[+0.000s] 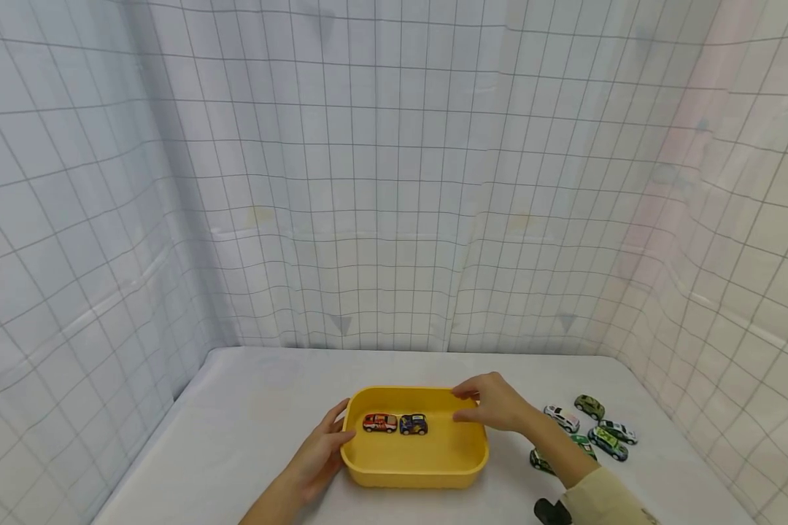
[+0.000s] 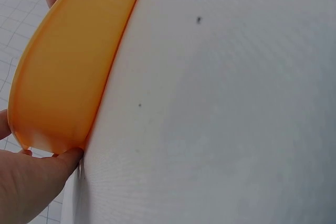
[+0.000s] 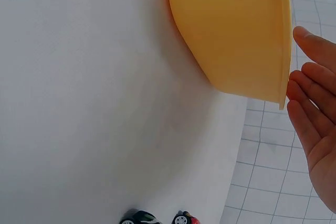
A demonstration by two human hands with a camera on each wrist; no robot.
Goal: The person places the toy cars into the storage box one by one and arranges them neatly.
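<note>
A yellow plastic bin [image 1: 420,459] sits on the white table. Inside it, toward the left, a red toy car [image 1: 379,423] and a dark blue toy car [image 1: 414,424] stand end to end. My left hand [image 1: 317,458] grips the bin's left end, its thumb at the rim; the left wrist view also has this hand [image 2: 31,182] against the bin's end. Over the right rim reaches my right hand [image 1: 497,405], thumb and fingers apart with nothing seen between them. In the right wrist view this hand [image 3: 320,103] has its fingers nearly straight beside the rim.
Several toy cars lie right of the bin, among them a white one [image 1: 561,418], an olive-green one [image 1: 589,406] and a bright green one [image 1: 608,442]. My right forearm partly covers some. A black object [image 1: 551,512] lies by the sleeve. Gridded curtains [image 1: 394,219] enclose the table.
</note>
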